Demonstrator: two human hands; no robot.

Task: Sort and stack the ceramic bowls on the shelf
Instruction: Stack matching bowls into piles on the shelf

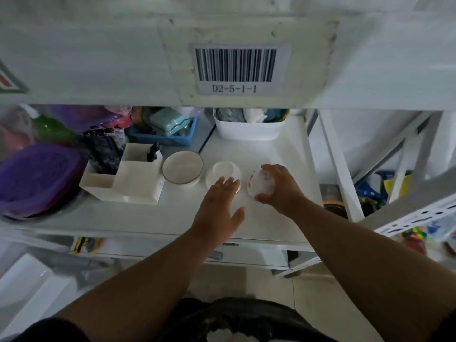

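Observation:
Three ceramic bowls stand in a row on the white shelf point(271, 149). On the left, a white bowl with a dark rim point(182, 169) sits upright. The middle one is a plain white bowl point(223, 172) turned upside down, and the straight fingertips of my left hand point(219, 206) reach its near edge. Furthest right is a white bowl with a red pattern point(260, 185), also upside down. My right hand point(278, 187) grips it from the right, fingers curled over the top and thumb at its near side.
A white stepped organizer point(130, 178) stands left of the bowls. A white bin of cloths point(246, 129) is at the back, with a blue basket point(165, 137) and purple plastic lids point(37, 176) further left. A barcode label marks the shelf above. White shelf posts rise on the right.

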